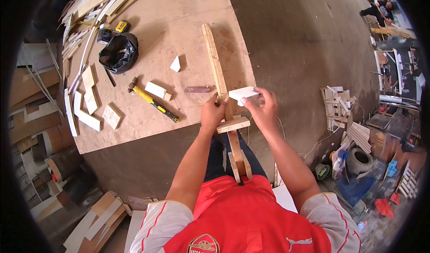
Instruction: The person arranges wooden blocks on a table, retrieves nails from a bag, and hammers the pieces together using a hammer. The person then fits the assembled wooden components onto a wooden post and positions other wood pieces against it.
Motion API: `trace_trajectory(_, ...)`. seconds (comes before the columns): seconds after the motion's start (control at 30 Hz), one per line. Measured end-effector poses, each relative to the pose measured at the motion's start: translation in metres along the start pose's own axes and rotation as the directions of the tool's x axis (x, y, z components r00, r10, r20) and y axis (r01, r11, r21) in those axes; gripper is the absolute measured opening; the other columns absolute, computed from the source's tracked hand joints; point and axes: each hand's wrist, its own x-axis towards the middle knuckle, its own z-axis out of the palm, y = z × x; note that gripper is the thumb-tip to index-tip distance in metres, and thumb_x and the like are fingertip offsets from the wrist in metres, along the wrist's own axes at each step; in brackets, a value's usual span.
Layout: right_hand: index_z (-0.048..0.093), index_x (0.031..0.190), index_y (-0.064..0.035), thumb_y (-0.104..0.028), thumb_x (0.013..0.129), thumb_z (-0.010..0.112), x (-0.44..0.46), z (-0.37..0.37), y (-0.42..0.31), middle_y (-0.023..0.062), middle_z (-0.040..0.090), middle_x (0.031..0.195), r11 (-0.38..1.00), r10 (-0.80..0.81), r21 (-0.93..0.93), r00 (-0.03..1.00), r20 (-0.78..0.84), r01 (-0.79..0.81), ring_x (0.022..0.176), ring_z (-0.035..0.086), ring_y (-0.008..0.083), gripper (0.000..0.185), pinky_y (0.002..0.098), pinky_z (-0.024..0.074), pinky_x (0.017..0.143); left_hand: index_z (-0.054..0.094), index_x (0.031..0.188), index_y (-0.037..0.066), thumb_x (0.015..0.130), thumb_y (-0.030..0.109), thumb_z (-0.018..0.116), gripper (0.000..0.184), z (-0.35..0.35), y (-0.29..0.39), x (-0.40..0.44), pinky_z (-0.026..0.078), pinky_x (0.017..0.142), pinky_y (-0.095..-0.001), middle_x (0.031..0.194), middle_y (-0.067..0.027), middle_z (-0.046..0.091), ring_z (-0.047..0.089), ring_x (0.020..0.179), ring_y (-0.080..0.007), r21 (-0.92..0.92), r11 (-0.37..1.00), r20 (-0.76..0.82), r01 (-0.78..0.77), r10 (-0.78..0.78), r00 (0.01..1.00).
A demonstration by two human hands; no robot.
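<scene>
A long narrow wooden bar runs from the tabletop over its front edge toward my body. A short wooden crosspiece lies across it, and two short side pieces flank its near end. My left hand is closed on the bar's left side, just above the crosspiece. Between the thumb and fingers of my right hand is a white wood block with an angled end, held beside the bar. A purple-brown stick-like piece lies left of the bar.
On the plywood table lie a yellow-handled hammer, several cut wood blocks, a black plastic-lined container and a tape measure. Wood strips pile up far left. Another person is at far right.
</scene>
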Motion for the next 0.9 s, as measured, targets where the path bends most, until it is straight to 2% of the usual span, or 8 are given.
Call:
trace_trajectory(0.13,0.072,0.125,-0.0061,-0.052,0.08,0.089,0.025,0.02,-0.031,0.0198,0.062,0.124,0.993,0.051,-0.109,0.998,0.028,-0.048,0.111,0.068,0.0369,0.067,0.0465,0.0562,0.091,0.066,0.143,0.004,0.095,0.05,0.077,0.067,0.0,0.003,0.002,0.06,0.077,-0.0464,0.089,-0.0222,0.078,0.079,0.084,-0.0368,0.031,0.999,-0.019,-0.019,0.02,1.0)
trace_trajectory(0.27,0.071,0.126,-0.005,-0.066,0.078,0.084,0.053,0.039,-0.071,0.021,0.061,0.123,0.976,0.119,-0.195,0.99,0.078,-0.102,0.111,0.069,0.0392,0.079,0.0496,0.0558,0.091,0.066,0.143,0.003,0.095,0.049,0.077,0.068,-0.006,0.008,-0.001,0.061,0.078,-0.0467,0.092,-0.0233,0.078,0.079,0.087,-0.0376,-0.009,1.0,0.011,0.001,-0.001,1.0)
trace_trajectory(0.47,0.067,0.131,-0.0065,-0.069,0.081,0.081,0.076,0.067,-0.079,0.0216,0.058,0.128,0.944,0.131,-0.318,0.983,0.125,-0.085,0.114,0.067,0.0418,0.082,0.0513,0.0563,0.091,0.067,0.142,0.002,0.092,0.045,0.08,0.067,-0.004,0.003,-0.001,0.061,0.078,-0.046,0.092,-0.0237,0.078,0.079,0.085,-0.0368,-0.031,0.999,-0.04,-0.029,0.027,0.999)
trace_trajectory(0.57,0.067,0.132,-0.0104,-0.063,0.081,0.086,0.08,0.066,-0.078,0.0209,0.058,0.126,0.929,0.091,-0.369,0.983,0.156,-0.028,0.116,0.065,0.042,0.076,0.0505,0.056,0.093,0.066,0.142,0.002,0.091,0.046,0.081,0.068,-0.008,0.008,-0.005,0.061,0.078,-0.0463,0.092,-0.0239,0.078,0.079,0.085,-0.037,-0.005,0.999,-0.057,-0.054,0.053,0.997)
trace_trajectory(0.67,0.063,0.135,-0.0125,-0.047,0.079,0.093,0.085,0.06,-0.067,0.0214,0.057,0.128,0.913,0.016,-0.399,0.966,0.257,0.091,0.118,0.064,0.0434,0.073,0.0515,0.0551,0.096,0.068,0.14,0.002,0.091,0.044,0.082,0.067,-0.008,0.006,-0.004,0.06,0.077,-0.0471,0.091,-0.0242,0.078,0.078,0.085,-0.038,-0.023,0.999,-0.056,-0.042,0.041,0.998)
trace_trajectory(0.77,0.062,0.136,-0.0127,-0.034,0.073,0.097,0.089,0.055,-0.061,0.021,0.054,0.135,0.891,-0.057,-0.409,0.942,0.33,0.197,0.127,0.06,0.0413,0.076,0.0505,0.056,0.097,0.068,0.138,0.001,0.09,0.044,0.082,0.066,-0.004,0.002,-0.003,0.06,0.077,-0.0473,0.091,-0.0242,0.077,0.078,0.085,-0.0385,-0.041,0.998,-0.068,-0.042,0.039,0.997)
trace_trajectory(0.87,0.061,0.133,-0.012,-0.027,0.071,0.098,0.092,0.062,-0.036,0.0186,0.053,0.136,0.833,-0.315,-0.367,0.901,0.299,0.414,0.128,0.058,0.0396,0.074,0.0503,0.0554,0.098,0.068,0.139,0.001,0.09,0.045,0.084,0.068,-0.008,0.006,-0.005,0.06,0.078,-0.0455,0.097,-0.0263,0.077,0.078,0.087,-0.0375,-0.054,0.998,-0.048,-0.021,0.019,0.999)
trace_trajectory(0.9,0.061,0.132,-0.0117,-0.026,0.071,0.098,0.093,0.062,-0.036,0.0173,0.054,0.136,0.824,-0.323,-0.368,0.891,0.319,0.43,0.126,0.058,0.0392,0.073,0.0506,0.0555,0.098,0.068,0.14,0.001,0.09,0.046,0.084,0.069,-0.01,0.008,-0.006,0.059,0.078,-0.0445,0.1,-0.0273,0.077,0.078,0.088,-0.037,-0.057,0.998,-0.036,-0.011,0.009,0.999)
